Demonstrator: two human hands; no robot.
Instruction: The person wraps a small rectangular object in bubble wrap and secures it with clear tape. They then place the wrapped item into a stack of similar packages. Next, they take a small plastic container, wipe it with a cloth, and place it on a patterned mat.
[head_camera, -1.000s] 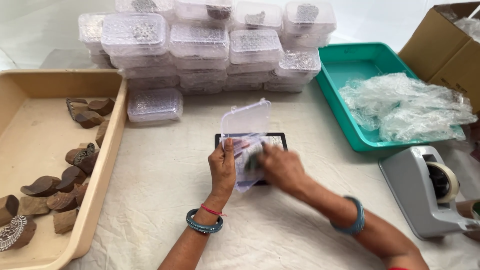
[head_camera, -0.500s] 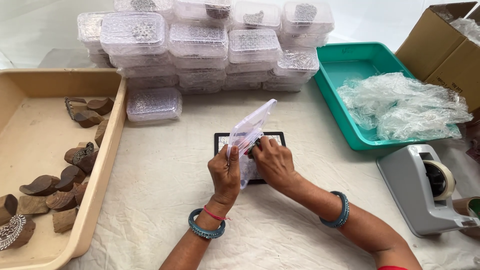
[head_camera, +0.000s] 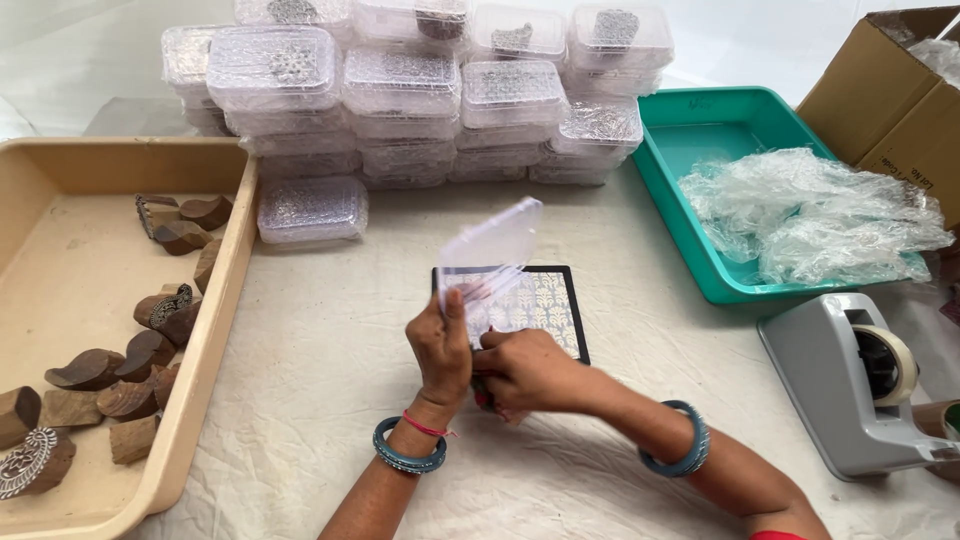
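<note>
Clear plastic box (head_camera: 487, 250), lid raised, gripped between both hands (head_camera: 490, 365)

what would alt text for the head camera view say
Two bare hands, left hand and right hand, hold an open clear plastic box above a patterned card on a cloth-covered table. Stacked clear boxes sit behind, a beige tray of wooden blocks left, a teal tray and tape dispenser right.

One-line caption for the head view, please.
Both hands, left hand and right hand, hold an open clear plastic box above a patterned card.
</note>
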